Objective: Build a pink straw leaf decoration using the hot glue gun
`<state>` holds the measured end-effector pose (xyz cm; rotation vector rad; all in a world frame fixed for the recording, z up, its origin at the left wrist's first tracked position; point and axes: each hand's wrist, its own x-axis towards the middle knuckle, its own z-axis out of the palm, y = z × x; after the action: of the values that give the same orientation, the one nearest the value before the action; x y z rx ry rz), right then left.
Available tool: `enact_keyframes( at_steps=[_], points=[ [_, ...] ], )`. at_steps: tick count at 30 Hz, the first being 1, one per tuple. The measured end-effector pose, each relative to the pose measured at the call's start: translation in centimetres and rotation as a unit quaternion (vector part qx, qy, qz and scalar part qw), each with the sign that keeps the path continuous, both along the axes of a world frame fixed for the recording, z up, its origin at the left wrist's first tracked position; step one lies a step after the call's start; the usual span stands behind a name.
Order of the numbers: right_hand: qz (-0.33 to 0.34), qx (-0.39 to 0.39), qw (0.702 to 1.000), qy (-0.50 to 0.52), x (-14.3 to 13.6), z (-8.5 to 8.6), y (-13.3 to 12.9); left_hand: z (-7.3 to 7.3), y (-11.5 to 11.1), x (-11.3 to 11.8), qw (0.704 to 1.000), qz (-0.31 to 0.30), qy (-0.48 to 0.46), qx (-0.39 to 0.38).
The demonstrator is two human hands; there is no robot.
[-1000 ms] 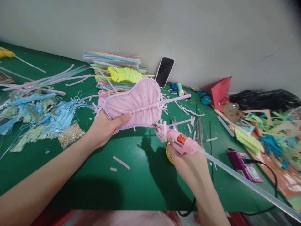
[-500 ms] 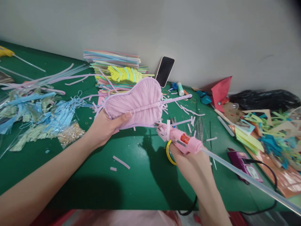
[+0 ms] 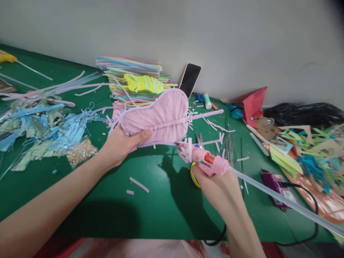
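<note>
My left hand (image 3: 126, 141) grips a lilac leaf-shaped piece of pipe cleaners (image 3: 166, 114) by its left end, thumb across the front. A twisted stem sticks out from the piece's right side. In my right hand (image 3: 215, 179) is a pink glue gun (image 3: 205, 157), its nozzle at the lower right edge of the lilac piece. I cannot tell whether the tip touches it. A long clear glue stick (image 3: 268, 193) runs out of the gun's back toward the lower right. Most of my right fingers are hidden beneath the gun.
Behind the piece lie bundled pipe cleaners (image 3: 129, 64) and a yellow pipe-cleaner leaf (image 3: 143, 83). A phone (image 3: 190, 80) leans on the wall. Blue tassels (image 3: 72, 123) and a bag of gold beads (image 3: 82, 152) lie left. Yellow tape (image 3: 194, 177) and a purple box (image 3: 278, 188) are right.
The glue gun's nozzle has shifted slightly left along the lower edge of the lilac piece. The piece has moved a little to the right in view; both hands keep their holds.
</note>
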<state>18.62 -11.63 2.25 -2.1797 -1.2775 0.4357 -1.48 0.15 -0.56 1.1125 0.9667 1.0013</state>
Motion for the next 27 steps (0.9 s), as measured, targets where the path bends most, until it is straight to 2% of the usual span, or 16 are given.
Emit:
enact_keyframes(
  at_steps=[7,19,27],
  points=[
    [0.011,0.004,1.0,0.0,-0.12,0.11,0.07,0.66,-0.29,0.39,1.0,0.011,-0.013,0.004],
    [0.004,-0.001,1.0,-0.005,0.42,-0.49,-0.09,0.61,-0.22,0.3,1.0,-0.004,-0.022,0.017],
    [-0.009,-0.004,1.0,-0.015,0.42,-0.16,-0.06,0.34,-0.19,0.2,1.0,-0.009,-0.026,0.004]
  ],
)
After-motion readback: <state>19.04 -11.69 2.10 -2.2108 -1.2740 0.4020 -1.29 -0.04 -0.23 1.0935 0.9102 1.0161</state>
